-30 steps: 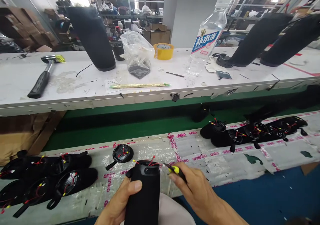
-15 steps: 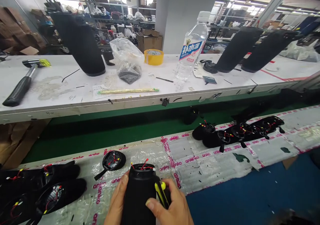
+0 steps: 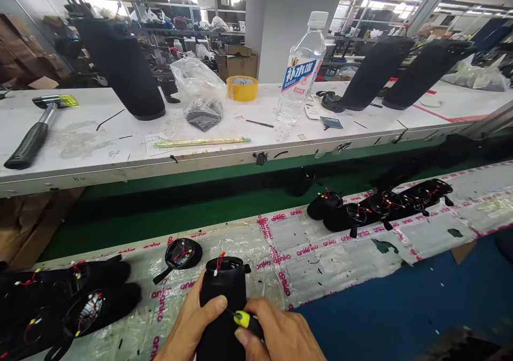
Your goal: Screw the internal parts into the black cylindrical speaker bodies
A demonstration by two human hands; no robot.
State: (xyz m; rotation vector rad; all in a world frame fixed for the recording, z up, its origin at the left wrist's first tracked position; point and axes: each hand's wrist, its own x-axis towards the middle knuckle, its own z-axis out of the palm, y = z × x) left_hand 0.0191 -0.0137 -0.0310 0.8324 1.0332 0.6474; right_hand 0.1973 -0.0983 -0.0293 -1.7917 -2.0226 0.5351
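Along the bottom center of the head view, the left hand (image 3: 191, 318) grips an upright black cylindrical speaker body (image 3: 222, 307), its open top showing a red wire (image 3: 218, 262). The right hand (image 3: 278, 333) clenches a yellow-handled screwdriver (image 3: 245, 319), tip at the body's side. A wired end cap (image 3: 183, 253) lies just beyond, on the plastic-covered conveyor belt (image 3: 340, 248).

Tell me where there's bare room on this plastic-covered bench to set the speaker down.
Bare plastic film lies to the right, between the speaker in the left hand and the wired speaker row. Left of the speaker it is crowded: wired speaker bodies and a wired end cap take up the film.
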